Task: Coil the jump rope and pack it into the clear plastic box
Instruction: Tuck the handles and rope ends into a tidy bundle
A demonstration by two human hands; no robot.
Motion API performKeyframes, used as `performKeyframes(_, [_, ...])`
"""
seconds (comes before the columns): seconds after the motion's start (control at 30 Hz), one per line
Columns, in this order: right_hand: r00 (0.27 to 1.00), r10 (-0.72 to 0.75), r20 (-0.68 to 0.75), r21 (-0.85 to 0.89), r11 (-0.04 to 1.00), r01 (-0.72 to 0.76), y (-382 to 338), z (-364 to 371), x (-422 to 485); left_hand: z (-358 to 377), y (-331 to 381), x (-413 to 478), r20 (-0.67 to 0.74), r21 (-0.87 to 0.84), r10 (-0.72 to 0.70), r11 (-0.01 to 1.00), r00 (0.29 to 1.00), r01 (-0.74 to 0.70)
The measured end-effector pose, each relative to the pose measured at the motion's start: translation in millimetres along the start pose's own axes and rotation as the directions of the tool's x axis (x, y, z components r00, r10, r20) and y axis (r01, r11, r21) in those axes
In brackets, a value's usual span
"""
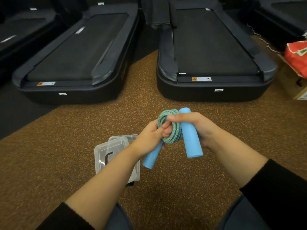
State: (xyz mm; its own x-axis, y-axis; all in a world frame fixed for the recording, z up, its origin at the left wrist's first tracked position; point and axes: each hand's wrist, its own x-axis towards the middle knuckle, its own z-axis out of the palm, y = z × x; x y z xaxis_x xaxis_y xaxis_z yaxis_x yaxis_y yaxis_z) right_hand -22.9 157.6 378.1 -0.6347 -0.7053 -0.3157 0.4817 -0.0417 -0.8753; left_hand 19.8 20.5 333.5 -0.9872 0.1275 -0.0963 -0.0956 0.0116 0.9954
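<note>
I see both hands raised over the speckled brown floor (174,188), holding the jump rope (172,130) as one bundle. My left hand (150,135) has its fingers (166,125) closed on the coiled blue-green cord and one blue foam handle (152,156), which points down. My right hand (196,125) wraps the coil and the second handle (191,133). The clear plastic box (106,153) sits on the floor beneath my left forearm, its lid (132,137) touching it, two treadmills (214,47) beyond.

I see a speckled brown floor (83,146) with two black treadmills (78,52) (214,47) side by side ahead, and a red bag (297,58) on a cardboard box (297,90) at right.
</note>
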Motion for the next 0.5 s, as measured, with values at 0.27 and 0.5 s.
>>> performKeyframes(0.27, [0.991, -0.021, -0.132, -0.248, 0.969, -0.013, 7, -1, 6, -6, -4, 0, -0.047, 0.173, 0.065, 0.983, 0.997, -0.056])
performKeyframes(0.5, [0.972, -0.094, -0.213, -0.287, 0.957, 0.029, 15, -12, 11, -12, 0, -1, -0.042, 0.193, 0.004, 0.981, 0.999, 0.004])
